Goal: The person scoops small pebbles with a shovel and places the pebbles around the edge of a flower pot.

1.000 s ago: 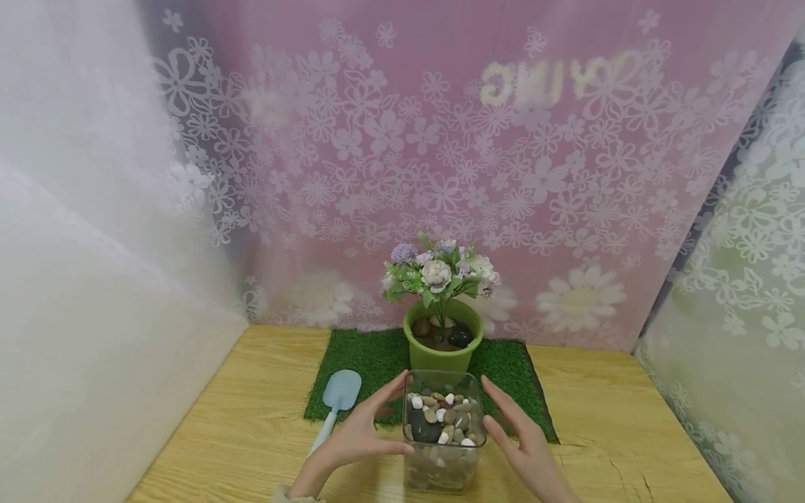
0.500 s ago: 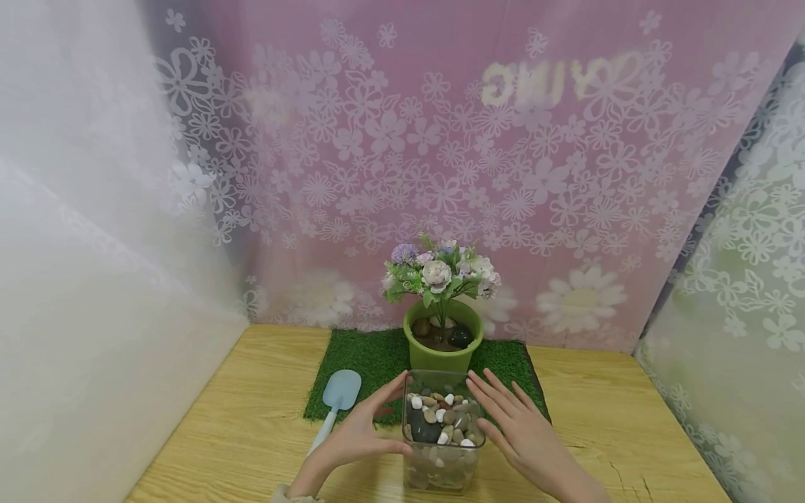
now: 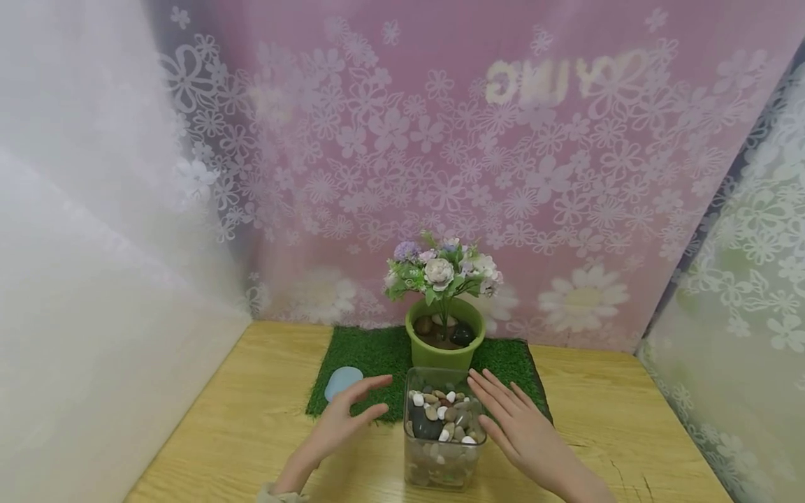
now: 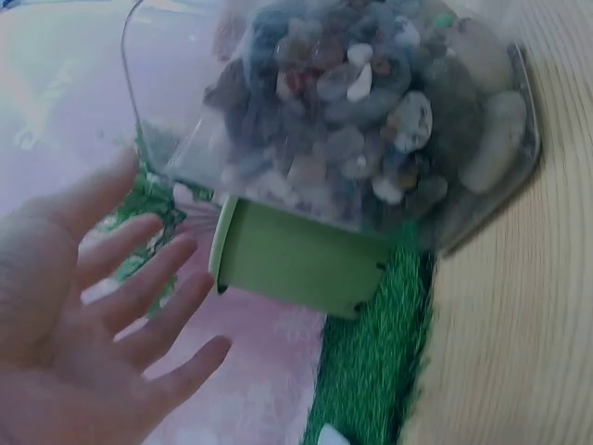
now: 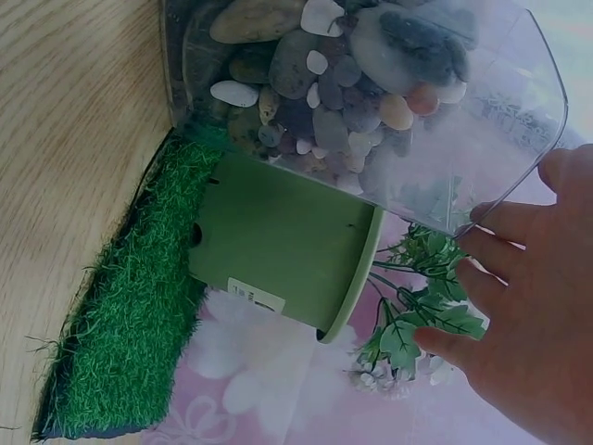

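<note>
A clear plastic container of mixed pebbles stands on the wooden table, in front of a green flower pot. To its left, my left hand is held apart from it, fingers extended and thumb spread; in the left wrist view the palm faces the container's side. My right hand lies along the container's right side with straight fingers, fingertips right at the rim, as the right wrist view also shows. Artificial flowers rise from the pot, with a few large stones around the stem.
A green turf mat lies under the pot. The light-blue shovel lies partly on the mat, its handle hidden behind my left hand. Flower-patterned curtains close off the back and both sides of the wooden table.
My left hand has let go of the container's left side and moved left, now covering the shovel's handle. My right hand has turned flatter, its fingers reaching over the right rim.
</note>
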{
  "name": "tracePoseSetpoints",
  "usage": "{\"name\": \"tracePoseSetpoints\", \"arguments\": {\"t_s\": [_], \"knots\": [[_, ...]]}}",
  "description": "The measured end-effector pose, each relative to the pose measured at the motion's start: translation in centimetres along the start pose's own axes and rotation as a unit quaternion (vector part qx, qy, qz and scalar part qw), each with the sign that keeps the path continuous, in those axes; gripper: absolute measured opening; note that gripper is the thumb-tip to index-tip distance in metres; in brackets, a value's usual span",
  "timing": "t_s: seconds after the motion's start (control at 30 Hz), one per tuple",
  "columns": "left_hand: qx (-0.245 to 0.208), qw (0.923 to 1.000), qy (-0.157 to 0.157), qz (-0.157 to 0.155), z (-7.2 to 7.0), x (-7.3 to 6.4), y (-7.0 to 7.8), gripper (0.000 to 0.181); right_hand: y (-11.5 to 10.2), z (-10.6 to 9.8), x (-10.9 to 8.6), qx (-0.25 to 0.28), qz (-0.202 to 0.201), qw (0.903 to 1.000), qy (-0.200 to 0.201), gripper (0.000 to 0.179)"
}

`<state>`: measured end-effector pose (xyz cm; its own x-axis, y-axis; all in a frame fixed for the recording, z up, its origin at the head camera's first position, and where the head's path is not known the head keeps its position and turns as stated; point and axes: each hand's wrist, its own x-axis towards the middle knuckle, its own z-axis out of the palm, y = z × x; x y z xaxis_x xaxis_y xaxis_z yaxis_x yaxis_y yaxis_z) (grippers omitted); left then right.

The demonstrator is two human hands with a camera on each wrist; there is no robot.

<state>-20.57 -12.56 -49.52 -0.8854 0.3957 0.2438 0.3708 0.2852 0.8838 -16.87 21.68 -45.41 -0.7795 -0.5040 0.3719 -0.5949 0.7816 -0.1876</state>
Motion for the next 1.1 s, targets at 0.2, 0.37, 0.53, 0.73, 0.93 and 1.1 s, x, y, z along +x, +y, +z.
{"name": "tracePoseSetpoints", "arguments": {"t_s": [0.2,0.37,0.53,0.73,0.93,1.1], "knots": [[0.033,0.9913,0.122,-0.038,-2.0,-1.1,-1.0,0.030,0.1,0.0,0.0,0.003,0.001,1.0000,-0.002,0.063],[0.036,0.9789,0.176,-0.098,-3.2,-2.4,-2.2,0.023,0.0,0.1,0.0,0.004,0.000,1.0000,0.000,0.061],[0.083,0.9701,0.188,-0.130,-3.8,-3.8,-4.0,0.023,0.0,0.1,0.0,0.013,0.006,0.9999,-0.006,0.059],[0.121,0.9607,0.175,-0.179,-4.0,-5.2,-5.6,0.027,0.1,0.2,0.0,0.023,0.009,0.9997,-0.008,0.059],[0.122,0.9584,0.143,-0.215,-3.6,-5.6,-6.3,0.039,0.0,0.1,-0.1,0.048,0.022,0.9986,-0.011,0.057],[0.167,0.9539,0.123,-0.217,-3.3,-5.3,-6.4,0.041,0.0,0.0,0.0,0.058,0.021,0.9981,-0.007,0.059]]}}
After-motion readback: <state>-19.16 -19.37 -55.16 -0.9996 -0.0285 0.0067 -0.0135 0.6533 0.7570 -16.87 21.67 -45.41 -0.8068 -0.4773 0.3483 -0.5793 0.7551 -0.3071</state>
